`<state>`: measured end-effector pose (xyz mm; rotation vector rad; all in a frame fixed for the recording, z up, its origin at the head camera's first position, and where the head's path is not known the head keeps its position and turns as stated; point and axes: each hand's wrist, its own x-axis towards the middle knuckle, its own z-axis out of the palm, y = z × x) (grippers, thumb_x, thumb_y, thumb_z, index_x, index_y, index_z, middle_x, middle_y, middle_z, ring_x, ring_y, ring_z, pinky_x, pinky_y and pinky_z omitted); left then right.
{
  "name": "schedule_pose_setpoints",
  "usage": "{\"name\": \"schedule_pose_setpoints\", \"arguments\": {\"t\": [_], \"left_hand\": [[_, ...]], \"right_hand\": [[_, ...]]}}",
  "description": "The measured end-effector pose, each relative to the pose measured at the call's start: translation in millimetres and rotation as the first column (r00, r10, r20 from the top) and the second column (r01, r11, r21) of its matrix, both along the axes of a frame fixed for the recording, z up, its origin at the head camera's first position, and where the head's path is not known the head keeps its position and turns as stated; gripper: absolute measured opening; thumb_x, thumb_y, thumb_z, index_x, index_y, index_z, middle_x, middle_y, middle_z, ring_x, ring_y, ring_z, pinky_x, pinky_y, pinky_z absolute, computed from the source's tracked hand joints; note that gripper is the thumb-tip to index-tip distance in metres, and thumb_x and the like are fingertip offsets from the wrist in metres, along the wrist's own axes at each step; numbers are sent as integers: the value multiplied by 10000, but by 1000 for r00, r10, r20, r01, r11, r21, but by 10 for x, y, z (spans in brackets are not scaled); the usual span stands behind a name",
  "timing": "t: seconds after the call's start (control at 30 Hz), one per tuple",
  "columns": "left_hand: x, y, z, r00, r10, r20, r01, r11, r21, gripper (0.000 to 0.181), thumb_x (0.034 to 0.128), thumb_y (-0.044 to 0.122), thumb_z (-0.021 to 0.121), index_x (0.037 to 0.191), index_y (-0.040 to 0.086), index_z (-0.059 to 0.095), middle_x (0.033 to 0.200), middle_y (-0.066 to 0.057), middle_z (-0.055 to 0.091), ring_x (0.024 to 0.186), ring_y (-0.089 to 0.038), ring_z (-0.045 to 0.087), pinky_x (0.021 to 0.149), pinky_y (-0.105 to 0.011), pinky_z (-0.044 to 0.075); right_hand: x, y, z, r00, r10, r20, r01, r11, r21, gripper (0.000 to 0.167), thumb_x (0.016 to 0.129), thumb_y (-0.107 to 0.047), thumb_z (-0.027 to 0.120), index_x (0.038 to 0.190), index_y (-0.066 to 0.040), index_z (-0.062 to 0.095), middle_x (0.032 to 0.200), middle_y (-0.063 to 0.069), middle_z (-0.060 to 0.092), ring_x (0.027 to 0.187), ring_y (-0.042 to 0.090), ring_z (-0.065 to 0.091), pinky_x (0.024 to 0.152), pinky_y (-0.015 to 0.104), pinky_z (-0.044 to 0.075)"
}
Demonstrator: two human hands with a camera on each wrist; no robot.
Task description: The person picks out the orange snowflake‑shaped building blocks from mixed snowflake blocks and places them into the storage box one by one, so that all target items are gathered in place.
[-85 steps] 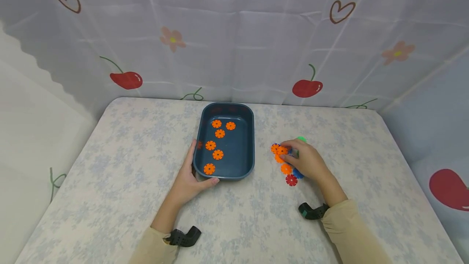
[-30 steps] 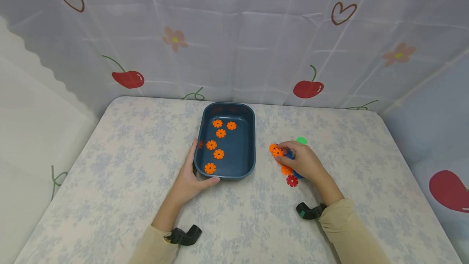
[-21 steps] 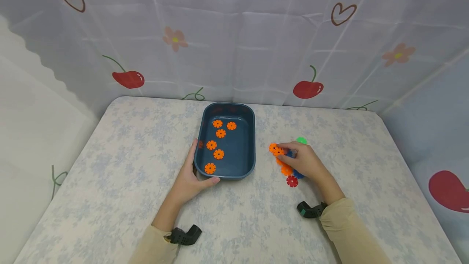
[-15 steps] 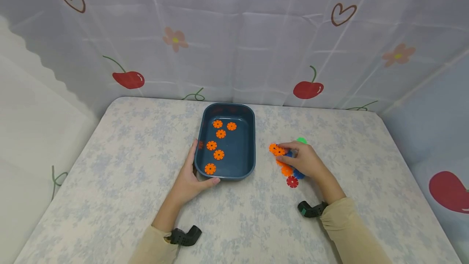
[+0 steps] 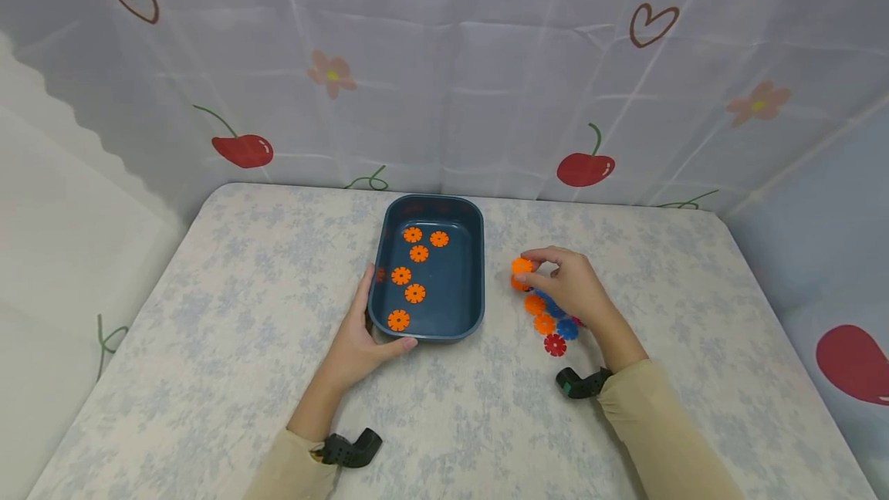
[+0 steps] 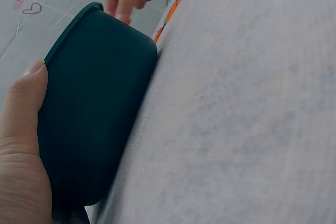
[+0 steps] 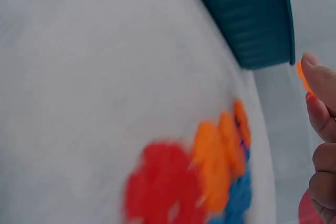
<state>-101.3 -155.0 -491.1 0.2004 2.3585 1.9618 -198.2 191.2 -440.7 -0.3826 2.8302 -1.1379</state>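
Observation:
My left hand (image 5: pixel 353 349) holds the near left corner of a dark blue rectangular tray (image 5: pixel 458 284), the thumb on its near rim. Several orange notched plastic discs (image 5: pixel 414 293) lie flat inside, mostly along the left side. To the right, my right hand (image 5: pixel 572 284) pinches one orange notched disc (image 5: pixel 522 265) between thumb and fingertips. In the right wrist view that disc (image 7: pixel 303 78) is raised off the table. Below the hand sits a pile with orange discs (image 5: pixel 545 323), blue discs (image 5: pixel 567 329) and a red disc (image 5: pixel 555 345). The hand hides part of it.
The table (image 5: pixel 208 346) has a pale cloth with a faint blue pattern. A white curtain (image 5: pixel 444 99) printed with cherries, flowers and hearts hangs behind its far edge. Black wrist cameras (image 5: pixel 353 448) sit on both forearms.
My right hand has lifted an orange disc from the pile and moved slightly up and away from me. The green disc is now hidden behind it. My left hand and the tray stay put.

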Motion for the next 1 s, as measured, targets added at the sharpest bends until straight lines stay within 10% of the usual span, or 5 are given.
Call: {"name": "schedule_pose_setpoints", "arguments": {"t": [0.3, 0.57, 1.0], "left_hand": [[-2, 6, 5, 1000, 11, 6, -11, 1000, 3, 1250, 753, 248, 885, 1608, 306, -25, 1660, 149, 19, 1542, -117, 62, 1243, -484, 166], [-6, 14, -1, 1000, 15, 7, -15, 1000, 6, 1246, 752, 249, 885, 1604, 333, -20, 1660, 145, 9, 1542, -124, 63, 1243, -489, 170], [-11, 3, 5, 1000, 12, 3, -12, 1000, -1, 1240, 755, 253, 883, 1606, 328, -15, 1658, 151, 16, 1541, -124, 80, 1238, -477, 193]], "right_hand": [[-174, -452, 279, 988, 119, -96, -126, 989, -74, 388, 845, -336, 789, 1185, -155, 733, 1012, 0, 695, 1012, 251, 605, 827, 379, 508], [-313, -843, 333, 967, 232, -104, -217, 966, 139, 412, 844, -410, 777, 1196, -202, 726, 972, -52, 673, 887, 145, 578, 745, 316, 504], [-356, -1230, 344, 913, 391, -120, -276, 806, 524, 395, 853, -410, 768, 1174, -180, 749, 1078, 1, 730, 891, 168, 661, 772, 333, 557]]}}
